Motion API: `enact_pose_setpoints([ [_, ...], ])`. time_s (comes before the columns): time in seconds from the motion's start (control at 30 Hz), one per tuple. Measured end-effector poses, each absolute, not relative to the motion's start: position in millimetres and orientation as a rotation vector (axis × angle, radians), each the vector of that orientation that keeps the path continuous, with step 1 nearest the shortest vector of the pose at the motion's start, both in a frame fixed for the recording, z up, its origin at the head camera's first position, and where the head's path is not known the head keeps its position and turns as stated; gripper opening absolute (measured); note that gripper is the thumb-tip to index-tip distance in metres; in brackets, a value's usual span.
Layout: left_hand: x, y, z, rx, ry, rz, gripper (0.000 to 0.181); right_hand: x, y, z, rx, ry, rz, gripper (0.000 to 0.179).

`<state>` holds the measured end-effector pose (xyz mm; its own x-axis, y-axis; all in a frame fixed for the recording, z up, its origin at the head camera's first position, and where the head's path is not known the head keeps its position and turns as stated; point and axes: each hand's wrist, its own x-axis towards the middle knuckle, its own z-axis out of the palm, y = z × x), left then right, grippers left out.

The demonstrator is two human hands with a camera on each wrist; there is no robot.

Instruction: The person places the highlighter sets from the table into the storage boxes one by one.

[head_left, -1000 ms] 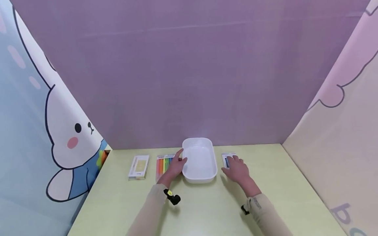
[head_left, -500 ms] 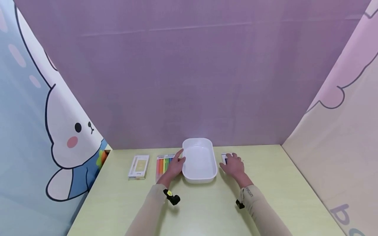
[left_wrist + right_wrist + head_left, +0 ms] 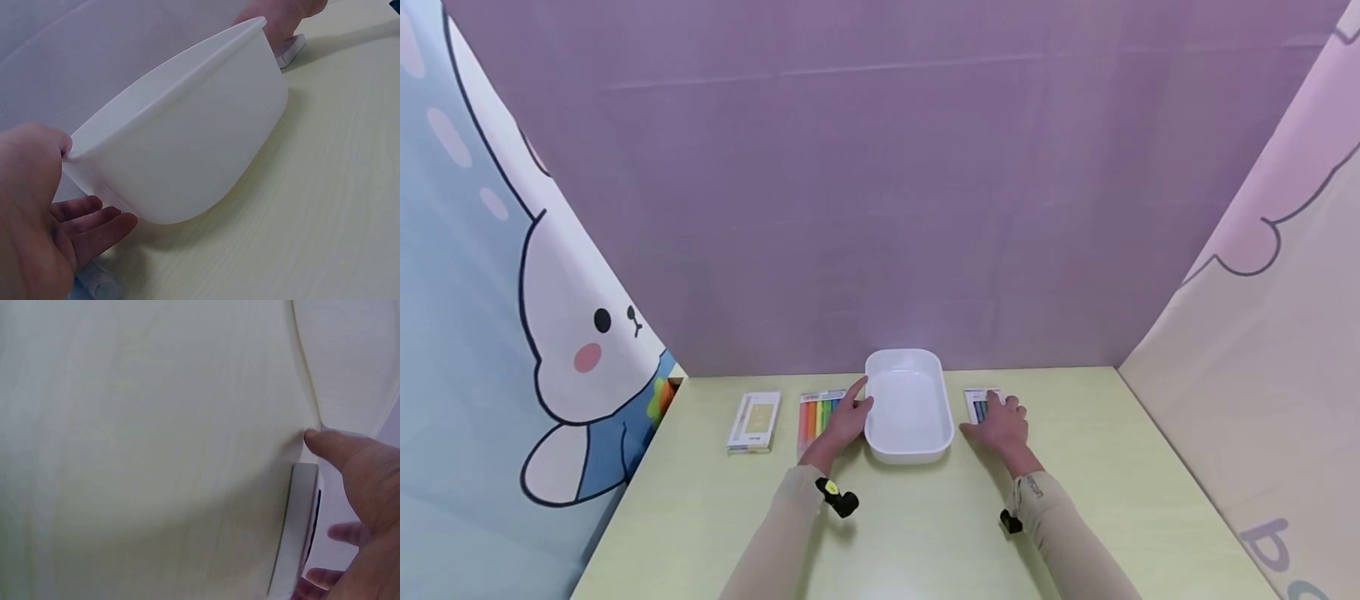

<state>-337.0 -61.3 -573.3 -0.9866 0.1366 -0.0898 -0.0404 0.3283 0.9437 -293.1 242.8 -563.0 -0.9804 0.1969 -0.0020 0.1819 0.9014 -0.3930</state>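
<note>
A white rectangular plastic tub (image 3: 908, 408) stands at the back middle of the table. My left hand (image 3: 847, 422) holds its left side; in the left wrist view the thumb is at the rim and the curled fingers meet the outer wall. Right of the tub lies a small flat white box (image 3: 976, 407) whose window shows dark blue sticks. Over it is my right hand (image 3: 1006, 427), thumb spread toward the tub. The right wrist view shows the box (image 3: 295, 531) lying between the extended thumb and the bent fingers, with the thumb off its near end.
Under and beside my left hand lies a clear pack of rainbow-coloured pens (image 3: 809, 419). Farther left is a white box with a yellow panel (image 3: 755, 422). A purple backdrop (image 3: 880, 208) rises behind the pale table (image 3: 917, 533), with printed cloth on both sides.
My right hand moved left over the small box, then slightly back, and more of the box's window shows now. The left hand and the tub have stayed in place.
</note>
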Motion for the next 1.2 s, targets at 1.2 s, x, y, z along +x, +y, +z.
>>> enact_pose_setpoints([
  [1.2,-337,-61,-573,0.04,2.468,1.72,0.052,-298,238,-547,-0.38,-2.871,0.698,0.086],
])
